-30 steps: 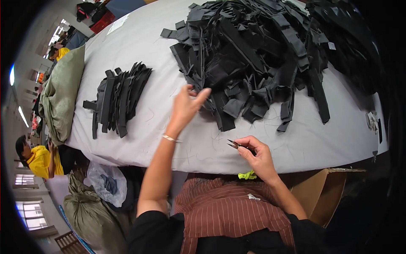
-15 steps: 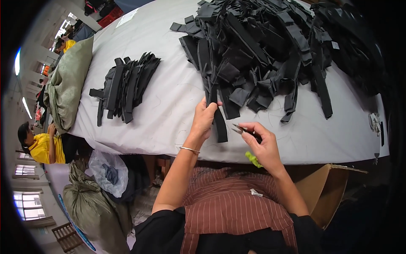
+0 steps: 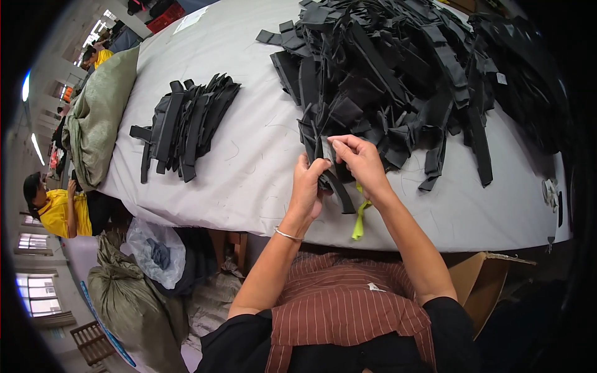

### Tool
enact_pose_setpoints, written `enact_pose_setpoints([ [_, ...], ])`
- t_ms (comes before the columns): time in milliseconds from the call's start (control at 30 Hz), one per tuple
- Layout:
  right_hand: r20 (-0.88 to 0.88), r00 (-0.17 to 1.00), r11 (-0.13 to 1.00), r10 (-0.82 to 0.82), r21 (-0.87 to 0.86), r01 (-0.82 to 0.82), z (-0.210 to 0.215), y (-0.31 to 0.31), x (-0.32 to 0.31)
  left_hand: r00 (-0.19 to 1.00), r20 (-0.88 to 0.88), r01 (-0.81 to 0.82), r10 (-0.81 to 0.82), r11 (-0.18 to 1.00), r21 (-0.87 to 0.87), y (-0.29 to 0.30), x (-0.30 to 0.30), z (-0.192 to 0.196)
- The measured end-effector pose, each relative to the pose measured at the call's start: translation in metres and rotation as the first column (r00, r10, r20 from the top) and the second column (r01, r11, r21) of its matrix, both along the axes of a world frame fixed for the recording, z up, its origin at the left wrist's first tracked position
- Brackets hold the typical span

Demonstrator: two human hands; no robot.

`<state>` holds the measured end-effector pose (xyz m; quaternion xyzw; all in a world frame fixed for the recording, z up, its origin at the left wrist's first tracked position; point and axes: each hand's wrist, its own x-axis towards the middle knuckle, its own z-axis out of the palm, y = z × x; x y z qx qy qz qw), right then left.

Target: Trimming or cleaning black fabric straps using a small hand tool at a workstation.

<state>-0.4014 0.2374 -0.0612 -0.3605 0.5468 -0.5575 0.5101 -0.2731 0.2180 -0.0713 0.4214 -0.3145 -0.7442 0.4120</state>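
Note:
My left hand is closed round a black fabric strip at the near edge of a big heap of such strips. The strip's lower end sticks out below my thumb. Close beside it, my right hand has thumb and forefinger pinched together at the strip's upper part, where a greyish patch shows. A yellow-green ribbon dangles under my right palm; the thread snips it belongs to are hidden in that hand. The heap of black strips spreads beyond both hands.
A neat stack of black strips lies left on the pale cloth-covered table. Black plastic is at the right. An open cardboard box and tied sacks flank me below. A person in yellow is at far left.
My right hand has moved up and left onto the strip, and the snips' blades no longer show. My left hand has shifted slightly right and down, still gripping the strip.

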Motion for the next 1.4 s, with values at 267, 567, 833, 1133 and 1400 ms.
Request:
enact_pose_setpoints([
  [267, -0.232, 0.968, 0.985, -0.093, -0.165, 0.055, -0.015, 0.003, 0.006, 0.988, -0.128, 0.091, -0.086, 0.995, 0.036, -0.001, 0.005, 0.005],
  [567, -0.457, 0.865, 0.963, -0.207, -0.253, 0.097, -0.005, 0.01, 0.003, 0.965, -0.167, 0.206, -0.2, 0.978, 0.017, 0.002, 0.008, 0.008],
  [833, -0.454, 0.887, 0.907, -0.089, -0.404, -0.115, 0.006, 0.028, 0.018, 0.969, -0.187, 0.182, -0.163, 0.98, 0.084, 0.018, 0.019, -0.004],
  [1133, -0.449, 0.882, 0.957, -0.142, -0.289, 0.007, 0.002, 0.064, 0.013, 0.946, -0.159, 0.279, -0.283, 0.959, -0.046, 0.03, 0.055, 0.003],
  [1400, -0.772, 0.578, 0.899, -0.264, -0.414, -0.143, 0.005, 0.076, 0.028, 0.948, -0.141, 0.276, -0.285, 0.958, -0.081, 0.049, 0.065, 0.003],
])
